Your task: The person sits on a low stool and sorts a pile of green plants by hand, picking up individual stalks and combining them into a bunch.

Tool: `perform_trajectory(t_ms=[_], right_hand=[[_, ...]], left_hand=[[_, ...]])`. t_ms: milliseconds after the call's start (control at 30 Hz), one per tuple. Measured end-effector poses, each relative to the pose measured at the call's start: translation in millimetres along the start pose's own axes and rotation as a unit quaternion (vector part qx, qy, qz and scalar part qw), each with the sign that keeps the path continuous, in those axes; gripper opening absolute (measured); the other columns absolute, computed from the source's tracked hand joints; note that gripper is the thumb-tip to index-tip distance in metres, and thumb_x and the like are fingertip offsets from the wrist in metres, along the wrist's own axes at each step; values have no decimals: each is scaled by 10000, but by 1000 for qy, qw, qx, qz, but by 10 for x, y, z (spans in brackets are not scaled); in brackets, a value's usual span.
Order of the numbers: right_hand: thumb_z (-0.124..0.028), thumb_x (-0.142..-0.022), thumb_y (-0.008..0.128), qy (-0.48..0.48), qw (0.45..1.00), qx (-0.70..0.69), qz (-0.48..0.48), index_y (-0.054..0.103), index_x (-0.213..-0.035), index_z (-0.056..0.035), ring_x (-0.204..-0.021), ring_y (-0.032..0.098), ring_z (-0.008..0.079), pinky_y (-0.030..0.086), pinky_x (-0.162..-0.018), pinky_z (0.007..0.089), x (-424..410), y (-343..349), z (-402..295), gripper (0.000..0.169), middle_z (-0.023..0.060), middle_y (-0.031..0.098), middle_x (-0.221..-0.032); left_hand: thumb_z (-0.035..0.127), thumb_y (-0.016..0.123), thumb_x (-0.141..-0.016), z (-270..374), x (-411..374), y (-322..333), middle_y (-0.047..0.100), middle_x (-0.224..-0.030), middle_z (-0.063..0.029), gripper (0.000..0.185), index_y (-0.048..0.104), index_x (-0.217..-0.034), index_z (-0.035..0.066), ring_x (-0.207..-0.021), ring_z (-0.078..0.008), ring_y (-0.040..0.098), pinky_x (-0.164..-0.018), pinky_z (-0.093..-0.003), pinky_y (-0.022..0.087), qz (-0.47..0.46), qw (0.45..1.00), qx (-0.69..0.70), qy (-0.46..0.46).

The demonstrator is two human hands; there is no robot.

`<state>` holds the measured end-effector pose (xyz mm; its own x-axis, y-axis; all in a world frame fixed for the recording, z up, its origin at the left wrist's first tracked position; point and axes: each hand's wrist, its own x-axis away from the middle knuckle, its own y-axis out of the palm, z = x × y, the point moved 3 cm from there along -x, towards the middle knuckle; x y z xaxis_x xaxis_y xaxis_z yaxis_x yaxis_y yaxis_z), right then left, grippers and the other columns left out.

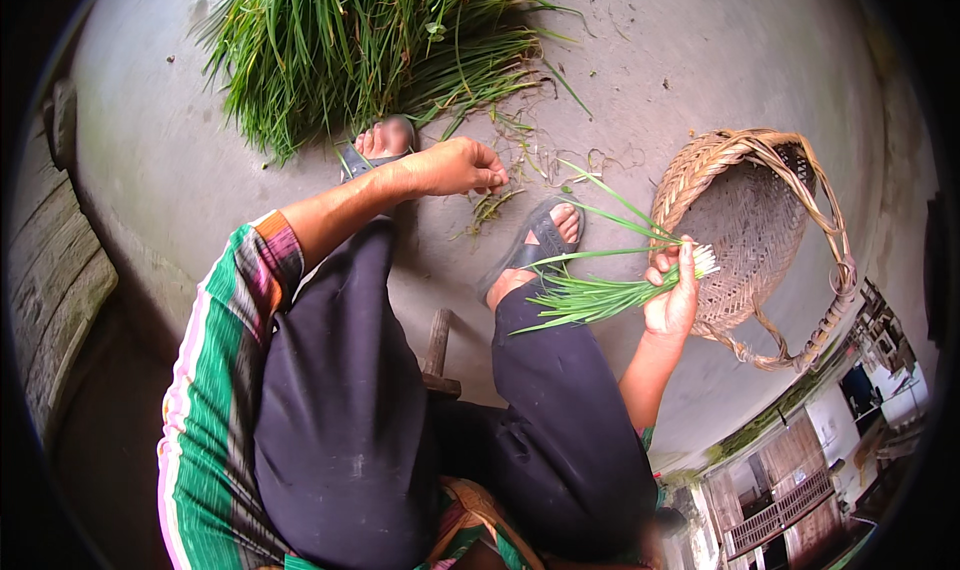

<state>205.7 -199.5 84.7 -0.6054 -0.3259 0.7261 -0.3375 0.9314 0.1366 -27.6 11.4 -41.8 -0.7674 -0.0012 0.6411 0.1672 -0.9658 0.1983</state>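
My left hand (469, 169) hangs above the floor near my left foot, thumb and fingertips drawn together, with nothing plainly visible between them. Thin plant scraps (491, 208) lie below it. In my right hand (673, 289) is a small bunch of slender green stalks, like garlic chives (600, 297), white cut-looking ends to the right and leaves to the left over my right knee. A few longer leaves stick out apart from the bunch. Just beyond that hand, a woven basket (739, 232) with a looped handle lies tilted, its opening showing. A large heap of the same greens (360, 52) lies beyond my left foot.
Both feet, in dark sandals (525, 247), rest on the concrete floor (720, 60). A wooden peg-like piece (438, 345) stands between my knees. Weathered boards or stone (60, 285) edge the far left. At lower right are a slatted wooden structure (780, 517) and clutter.
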Motion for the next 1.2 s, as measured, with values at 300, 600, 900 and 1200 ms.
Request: perform_trajectory(t_ms=[300,600,900,1200], right_hand=[[-199,-905,546,1,1000,6,-20,540,-1050,-80,-668,440,86,351,-490,199,25,39,-2,187,6,500,-831],[-193,-899,557,5,1000,17,-16,549,-1037,-82,-666,442,83,350,-486,198,48,107,38,177,2,493,-844],[-201,-888,576,-15,999,44,-8,552,-1038,-85,-676,442,80,347,-494,198,49,102,36,191,-2,494,-842],[-190,-887,575,-48,995,81,8,536,-1026,-72,-667,447,80,352,-500,202,84,157,20,186,6,494,-830]], left_hand=[[203,582,-877,253,-117,-48,608,-979,7,309,564,-1164,90,-872,-77,538,-784,-261,456,80,982,113,126],[183,614,-848,445,-188,37,657,-829,-17,228,632,-1029,46,-780,-75,573,-744,-249,471,17,989,35,140],[205,609,-835,551,-88,54,655,-780,-46,224,639,-992,48,-737,-90,587,-716,-269,474,37,987,-23,156],[284,552,-803,612,-54,33,653,-739,-98,247,652,-881,72,-709,-207,632,-681,-328,482,86,974,-161,132]])
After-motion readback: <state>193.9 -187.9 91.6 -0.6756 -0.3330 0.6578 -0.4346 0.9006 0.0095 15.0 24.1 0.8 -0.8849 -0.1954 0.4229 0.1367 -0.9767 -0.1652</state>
